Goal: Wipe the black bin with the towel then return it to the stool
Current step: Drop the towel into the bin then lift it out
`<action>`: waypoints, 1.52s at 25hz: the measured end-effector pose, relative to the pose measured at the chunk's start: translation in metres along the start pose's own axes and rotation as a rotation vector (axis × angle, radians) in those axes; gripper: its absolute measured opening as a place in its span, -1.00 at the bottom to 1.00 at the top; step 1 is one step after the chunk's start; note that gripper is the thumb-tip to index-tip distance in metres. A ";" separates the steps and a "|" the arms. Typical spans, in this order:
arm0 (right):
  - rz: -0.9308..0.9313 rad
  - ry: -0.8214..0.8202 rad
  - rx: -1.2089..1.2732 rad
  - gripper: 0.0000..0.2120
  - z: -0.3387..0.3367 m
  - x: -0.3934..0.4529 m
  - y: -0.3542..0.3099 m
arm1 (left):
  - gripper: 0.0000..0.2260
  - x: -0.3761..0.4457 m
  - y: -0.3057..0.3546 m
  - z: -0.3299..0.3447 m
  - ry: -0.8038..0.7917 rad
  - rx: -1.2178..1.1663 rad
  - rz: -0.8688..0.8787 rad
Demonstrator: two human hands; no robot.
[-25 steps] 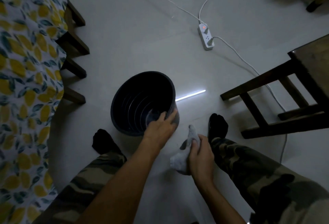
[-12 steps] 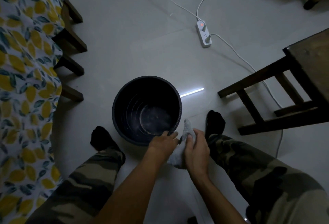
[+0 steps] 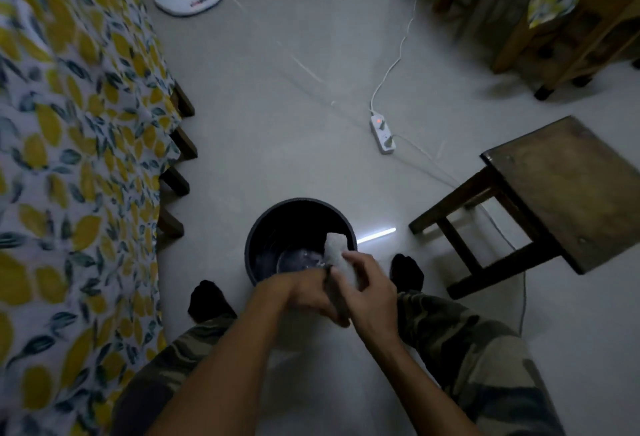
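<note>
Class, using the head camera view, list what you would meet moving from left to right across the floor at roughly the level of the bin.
Leaf-patterned cloth → black bin → towel held over the bin's right rim → strip of reflected light on the floor → wooden stool.

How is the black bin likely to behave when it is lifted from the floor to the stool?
The black bin looks empty, so probably light. Its ribbed wall suggests thin plastic, likely to flex under a one-handed rim hold. Upright and wide-mouthed, it seems unlikely to tip on the stool.
</note>
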State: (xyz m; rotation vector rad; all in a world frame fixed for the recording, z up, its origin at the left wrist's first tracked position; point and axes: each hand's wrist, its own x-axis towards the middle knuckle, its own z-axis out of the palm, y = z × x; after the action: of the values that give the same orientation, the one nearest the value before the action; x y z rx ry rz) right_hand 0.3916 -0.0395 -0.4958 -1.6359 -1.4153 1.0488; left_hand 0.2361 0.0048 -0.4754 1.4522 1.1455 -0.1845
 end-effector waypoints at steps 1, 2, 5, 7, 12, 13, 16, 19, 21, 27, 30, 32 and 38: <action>-0.014 0.009 0.053 -0.81 -0.004 -0.001 -0.016 | -0.58 -0.016 0.011 -0.006 0.071 -0.114 0.025; -0.024 0.021 0.112 -0.88 -0.010 -0.003 -0.034 | -0.65 -0.035 0.024 -0.009 0.157 -0.181 0.055; -0.050 0.053 0.222 -0.93 -0.028 -0.008 -0.084 | -0.51 -0.083 0.055 -0.009 0.406 -0.244 0.214; -0.045 0.034 0.241 -0.78 -0.044 -0.012 -0.111 | -0.58 -0.110 0.071 -0.009 0.495 -0.409 0.266; -0.035 -0.043 0.106 -0.66 -0.075 -0.021 -0.151 | -0.65 -0.156 0.103 -0.004 0.671 -0.385 0.385; -0.073 -0.023 0.075 -0.76 -0.080 -0.024 -0.157 | -0.66 -0.164 0.109 -0.004 0.698 -0.388 0.398; -0.172 0.053 -0.037 -0.97 -0.099 -0.036 -0.174 | -0.68 -0.181 0.120 -0.003 0.744 -0.315 0.424; -0.248 0.029 -0.058 -0.95 -0.120 -0.044 -0.190 | -0.69 -0.199 0.137 -0.006 0.728 -0.230 0.420; -0.322 -0.057 -0.090 -0.95 -0.132 -0.053 -0.203 | -0.61 -0.214 0.153 -0.009 0.684 -0.193 0.403; -0.577 -0.090 -0.148 -0.92 -0.159 -0.073 -0.241 | -0.47 -0.254 0.193 -0.012 0.564 -0.199 0.410; -0.598 -0.056 -0.046 -0.86 -0.171 -0.079 -0.259 | -0.67 -0.265 0.204 -0.009 0.526 -0.207 0.496; -0.598 -0.049 0.008 -0.78 -0.178 -0.082 -0.267 | -0.70 -0.272 0.208 -0.011 0.514 -0.243 0.523; -0.527 -0.100 0.070 -0.53 -0.193 -0.088 -0.284 | -0.69 -0.284 0.221 -0.022 0.603 -0.210 0.550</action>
State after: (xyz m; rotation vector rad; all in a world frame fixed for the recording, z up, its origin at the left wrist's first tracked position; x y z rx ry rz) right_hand 0.4470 -0.0896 -0.1496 -1.0790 -1.7271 0.8625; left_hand 0.2408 -0.0804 -0.1253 1.6183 1.1358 0.7805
